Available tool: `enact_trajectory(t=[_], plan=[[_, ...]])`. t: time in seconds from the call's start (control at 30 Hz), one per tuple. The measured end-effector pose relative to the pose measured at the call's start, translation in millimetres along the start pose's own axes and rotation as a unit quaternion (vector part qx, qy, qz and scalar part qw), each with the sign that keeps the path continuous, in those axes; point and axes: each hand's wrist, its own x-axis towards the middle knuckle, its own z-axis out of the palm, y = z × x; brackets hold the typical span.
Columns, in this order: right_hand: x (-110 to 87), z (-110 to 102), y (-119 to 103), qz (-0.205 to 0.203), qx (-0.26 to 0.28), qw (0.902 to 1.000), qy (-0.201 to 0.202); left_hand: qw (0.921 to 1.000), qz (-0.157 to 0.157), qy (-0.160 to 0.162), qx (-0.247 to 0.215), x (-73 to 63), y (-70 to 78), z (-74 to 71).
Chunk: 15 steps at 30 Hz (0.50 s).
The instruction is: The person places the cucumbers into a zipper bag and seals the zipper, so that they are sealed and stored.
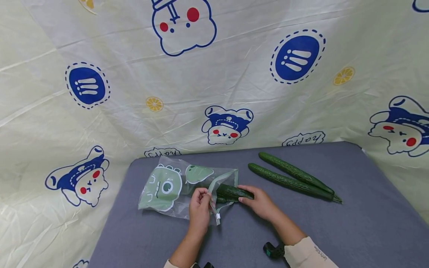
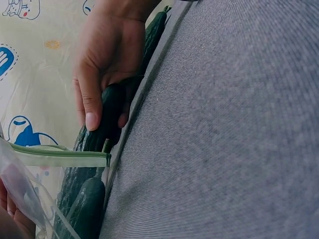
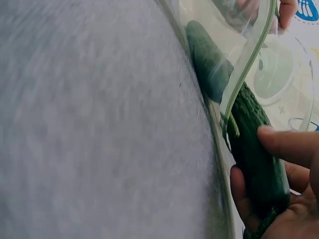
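A clear zip bag (image 1: 197,208) with green cartoon prints lies on the table, its mouth facing right. My left hand (image 1: 200,208) pinches the bag's near edge by the zip strip. A dark green cucumber (image 1: 231,192) runs partly into the bag's mouth. My right hand (image 1: 259,203) grips its outer end, thumb on one side and fingers on the other, as the right wrist view shows. Inside the bag, beside the gripped one, another cucumber (image 3: 207,59) shows through the plastic. The slider (image 1: 218,216) hangs at the near corner of the bag's mouth.
Two more cucumbers, a far one (image 1: 295,171) and a nearer one (image 1: 288,182), lie side by side to the right of the hands, their stem ends meeting. Grey cloth covers the table (image 1: 161,238). A printed pale curtain (image 1: 181,82) hangs behind its back edge.
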Motion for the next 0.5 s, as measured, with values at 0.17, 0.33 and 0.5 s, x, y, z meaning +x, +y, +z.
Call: enact_trajectory(t=[0.17, 0.33, 0.5], plan=[[-0.8, -3.4, 1.8, 0.009, -0.015, 0.9998, -0.006, 1.0, 0.004, -0.001, 0.003, -0.4, 0.3, -0.4], [-3.7, -2.6, 0.3, -0.001, -0.011, 0.9999, -0.002, 1.0, 0.003, -0.003, 0.007, -0.6, -0.2, -0.6], [-4.0, 2.2, -3.4, -0.005, 0.019, 0.9997, 0.013, 1.0, 0.001, -0.003, 0.006, -1.0, 0.1, -0.3]])
